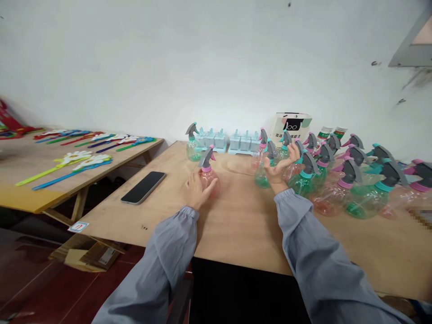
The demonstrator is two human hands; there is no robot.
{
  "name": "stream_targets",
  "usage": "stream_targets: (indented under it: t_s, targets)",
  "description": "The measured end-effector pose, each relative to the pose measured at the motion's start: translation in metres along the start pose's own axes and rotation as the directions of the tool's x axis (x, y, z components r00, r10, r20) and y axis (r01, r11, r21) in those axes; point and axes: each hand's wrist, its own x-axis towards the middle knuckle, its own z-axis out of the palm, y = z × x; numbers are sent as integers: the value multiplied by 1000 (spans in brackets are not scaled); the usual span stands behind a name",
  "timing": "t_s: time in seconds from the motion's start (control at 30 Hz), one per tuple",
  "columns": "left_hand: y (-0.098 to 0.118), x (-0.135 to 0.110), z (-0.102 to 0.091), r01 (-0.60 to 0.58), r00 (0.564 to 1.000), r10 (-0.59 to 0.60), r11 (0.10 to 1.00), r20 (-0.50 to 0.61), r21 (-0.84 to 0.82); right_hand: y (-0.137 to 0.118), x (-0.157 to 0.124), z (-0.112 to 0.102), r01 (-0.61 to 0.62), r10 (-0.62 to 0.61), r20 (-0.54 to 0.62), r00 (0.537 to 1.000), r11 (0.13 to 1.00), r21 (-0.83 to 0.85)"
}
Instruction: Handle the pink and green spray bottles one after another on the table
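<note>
My left hand (196,190) is wrapped round the clear pink body of a spray bottle (207,167) with a pink collar and grey trigger head, upright on the wooden table (232,225). Fingers spread and palm turned up, my right hand (279,167) hovers at the near left side of a group of spray bottles. Closest to it are a green spray bottle (262,174) on its left and another green spray bottle (300,182) on its right. Nothing shows in the right palm. Farther back on the left, one green spray bottle (193,148) stands alone.
Light blue popsicle molds (245,143) line the back by the wall, beside a printed box (290,128). A black phone (143,187) lies at the left. Several hand-shaped clappers (81,163) rest on the neighbouring table. More spray bottles (371,191) crowd the right side.
</note>
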Motion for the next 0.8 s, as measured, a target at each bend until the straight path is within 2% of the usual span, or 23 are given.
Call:
stream_targets:
  t_s: [0.07, 0.13, 0.23, 0.3, 0.37, 0.43, 0.5, 0.53, 0.57, 0.6, 0.63, 0.67, 0.73, 0.77, 0.8]
  targets:
    - [0, -2, 0, -2, 1000, 1, 1000, 26, 27, -23, -1, 0, 25, -39, 120, 992, 992, 122]
    - [2, -4, 1, -18, 999, 15, 997, 48, 78, -48, -11, 9, -21, -65, 309, 949, 963, 268]
    - [8, -8, 4, -90, 996, 84, 978, 40, 189, -78, -35, 30, -234, -20, 582, 813, 904, 358]
    - [12, -12, 5, -174, 985, 168, 946, 43, 274, -88, -51, 42, -379, 38, 698, 715, 860, 342]
    - [15, -17, 7, -291, 956, 283, 900, 73, 325, -89, -61, 48, -487, 72, 773, 631, 812, 322]
    - [14, -20, 7, -437, 899, 421, 851, 120, 290, -87, -63, 47, -532, 53, 809, 585, 778, 333]
    - [8, -13, 6, -555, 830, 533, 818, 163, 152, -84, -58, 42, -534, 13, 810, 586, 758, 375]
    - [2, -5, 6, -563, 820, 548, 824, 164, 67, -83, -54, 39, -536, 8, 804, 594, 749, 389]
    - [-5, 7, 5, -523, 842, 518, 852, 148, -8, -83, -50, 37, -550, 22, 800, 599, 737, 392]
    - [-13, 23, 6, -423, 897, 427, 904, 116, -63, -82, -45, 35, -580, 54, 803, 593, 721, 380]
    - [-21, 41, 7, -242, 969, 245, 967, 22, -84, -83, -40, 33, -620, 102, 809, 578, 700, 355]
    - [-30, 62, 8, -62, 996, 55, 992, -70, -107, -84, -36, 32, -664, 154, 818, 554, 675, 322]
    - [-46, 107, 14, 173, 968, -190, 978, -162, -115, -87, -28, 30, -747, 236, 838, 493, 609, 268]
    - [-53, 129, 17, 256, 948, -266, 964, -174, -76, -89, -25, 30, -780, 257, 846, 466, 571, 257]
    - [-59, 149, 21, 286, 940, -294, 956, -174, -70, -91, -22, 29, -808, 263, 856, 444, 531, 256]
